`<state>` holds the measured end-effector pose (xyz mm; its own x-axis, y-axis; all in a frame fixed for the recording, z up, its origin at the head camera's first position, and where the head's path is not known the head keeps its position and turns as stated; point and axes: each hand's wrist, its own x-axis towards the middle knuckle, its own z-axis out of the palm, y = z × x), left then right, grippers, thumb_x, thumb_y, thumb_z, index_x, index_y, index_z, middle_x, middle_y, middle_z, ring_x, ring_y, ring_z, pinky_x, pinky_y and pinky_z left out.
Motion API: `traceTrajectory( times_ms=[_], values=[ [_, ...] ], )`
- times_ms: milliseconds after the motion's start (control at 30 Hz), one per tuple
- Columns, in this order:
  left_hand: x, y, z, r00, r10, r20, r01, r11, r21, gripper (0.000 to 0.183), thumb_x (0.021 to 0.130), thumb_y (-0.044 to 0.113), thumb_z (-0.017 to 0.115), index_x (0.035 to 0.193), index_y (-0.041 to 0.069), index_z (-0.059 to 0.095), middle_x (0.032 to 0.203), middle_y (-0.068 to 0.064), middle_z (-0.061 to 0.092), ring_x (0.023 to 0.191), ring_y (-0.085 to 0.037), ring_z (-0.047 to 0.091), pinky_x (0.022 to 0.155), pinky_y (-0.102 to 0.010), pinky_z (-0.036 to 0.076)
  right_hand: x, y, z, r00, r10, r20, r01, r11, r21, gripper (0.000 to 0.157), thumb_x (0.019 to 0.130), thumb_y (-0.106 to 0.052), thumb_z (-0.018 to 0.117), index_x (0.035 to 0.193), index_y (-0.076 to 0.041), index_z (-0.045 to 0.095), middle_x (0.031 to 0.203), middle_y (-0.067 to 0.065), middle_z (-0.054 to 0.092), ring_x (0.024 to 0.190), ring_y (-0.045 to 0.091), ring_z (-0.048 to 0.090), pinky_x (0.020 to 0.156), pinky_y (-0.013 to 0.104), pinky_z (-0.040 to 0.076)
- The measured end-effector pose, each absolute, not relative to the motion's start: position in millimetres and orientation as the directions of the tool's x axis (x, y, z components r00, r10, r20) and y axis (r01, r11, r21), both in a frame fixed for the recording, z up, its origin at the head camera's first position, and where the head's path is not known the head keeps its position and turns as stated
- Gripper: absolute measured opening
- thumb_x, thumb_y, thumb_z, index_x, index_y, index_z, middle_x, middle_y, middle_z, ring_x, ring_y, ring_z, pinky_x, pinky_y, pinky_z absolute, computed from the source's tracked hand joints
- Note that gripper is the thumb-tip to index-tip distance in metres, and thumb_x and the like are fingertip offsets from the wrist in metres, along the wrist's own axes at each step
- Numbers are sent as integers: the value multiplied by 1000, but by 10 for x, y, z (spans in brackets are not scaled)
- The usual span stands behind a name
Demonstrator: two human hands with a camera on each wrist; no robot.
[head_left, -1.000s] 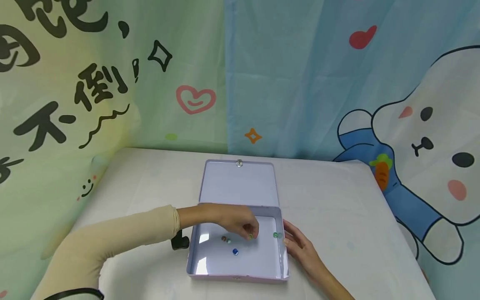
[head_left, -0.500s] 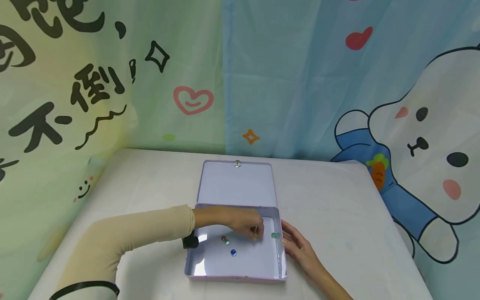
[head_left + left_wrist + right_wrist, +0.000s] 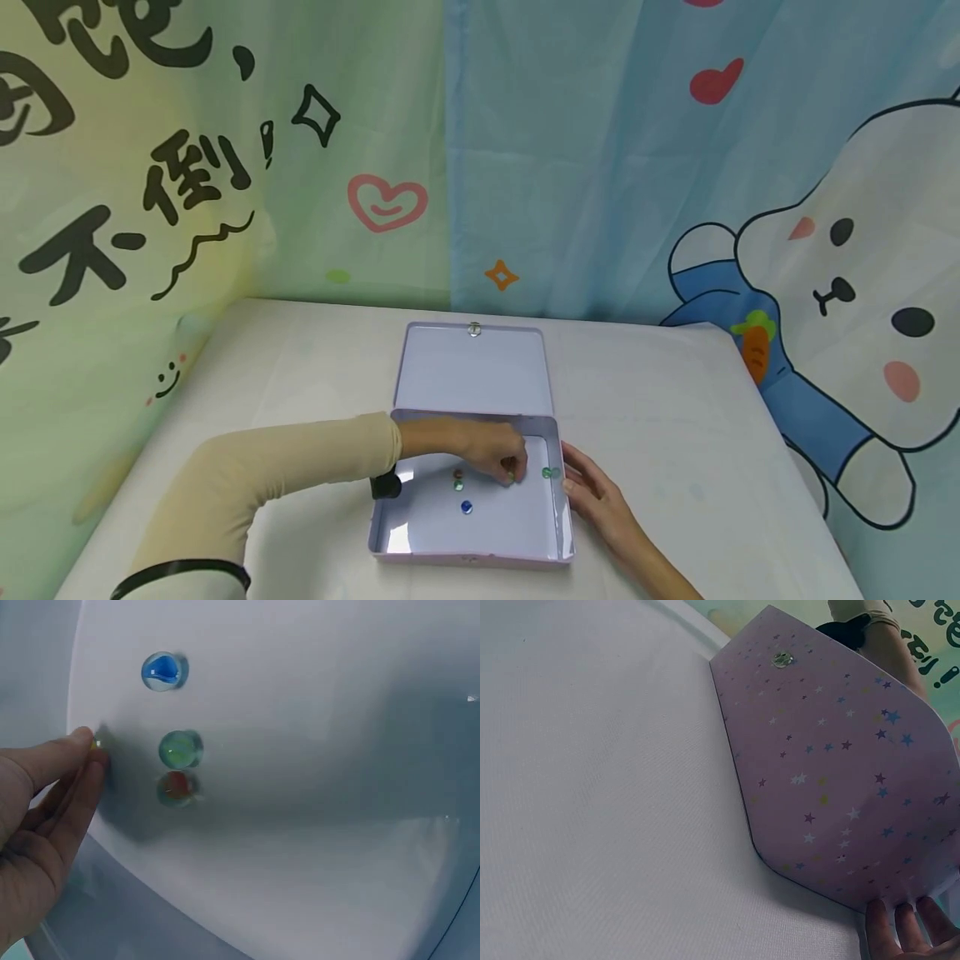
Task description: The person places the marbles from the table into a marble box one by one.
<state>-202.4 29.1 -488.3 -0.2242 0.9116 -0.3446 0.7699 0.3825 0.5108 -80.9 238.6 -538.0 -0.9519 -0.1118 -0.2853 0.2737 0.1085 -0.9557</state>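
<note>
Narrow pinch: left hand (image 3: 39,829) around yellowish marble (image 3: 95,744)

Box (image 3: 427,533) on table (image 3: 675,417); lid (image 3: 472,367) behind
Inside, three marbles (image 3: 459,485) lie left of the left hand (image 3: 495,448), another marble (image 3: 547,472) right; the right hand (image 3: 600,492) touches the box's right side.

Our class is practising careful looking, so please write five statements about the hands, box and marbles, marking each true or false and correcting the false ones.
1. The left hand pinches a yellowish marble. True.
2. The lid is shut. False: it is open.
3. In the left wrist view, the green marble lies between the blue marble and the orange marble. True.
4. The right hand is inside the box. False: it touches the outer side.
5. The blue marble is held. False: it lies loose.
</note>
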Motion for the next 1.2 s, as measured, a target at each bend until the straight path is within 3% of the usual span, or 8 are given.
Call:
traceTrajectory(
  times_ms=[300,433,567,733,933,1200],
  values=[
    [-2038,329,-4937,-236,911,-340,778,386,496,14,88,16,71,101,13,73,89,8,69,75,1,53,69,-6,44,-806,2395,-5386,-956,-125,-266,251,124,-960,55,98,-19,52,150,-16,33,157,15,31,140,37,38,100,25,49],
    [-2030,325,-4899,-249,919,-307,804,373,464,23,89,20,70,110,12,71,96,7,67,79,1,52,71,-6,43,-807,2402,-5385,-956,-146,-252,236,123,-964,56,99,-18,50,151,-14,31,158,17,28,141,41,35,101,26,49],
    [-2000,292,-4732,-246,943,-223,821,325,470,30,90,22,69,118,11,66,104,2,67,87,-1,55,76,-6,44,-807,2400,-5371,-956,-158,-248,233,110,-966,56,99,-17,50,151,-13,30,158,18,27,142,42,33,102,26,48],
    [-1934,121,-4391,-244,963,-112,790,265,553,27,93,17,65,119,10,65,113,-4,67,99,-6,61,85,-8,47,-809,2381,-5366,-954,-150,-259,244,113,-963,56,98,-18,51,151,-14,32,158,18,28,142,42,34,102,28,49],
    [-1877,-325,-4182,-392,920,-33,706,323,631,23,95,17,62,118,13,65,111,3,65,99,-2,61,86,-12,50,-838,2361,-5395,-957,-129,-258,243,124,-962,56,98,-20,53,150,-16,34,157,15,31,141,39,37,99,24,50],
    [-1756,-1179,-4314,-641,755,142,600,376,706,21,95,18,62,116,15,66,109,5,67,97,-5,64,84,-21,55,-831,2388,-5416,-955,-130,-267,251,126,-960,55,98,-17,52,150,-17,33,157,14,31,139,29,41,98,23,50]
  ],
)
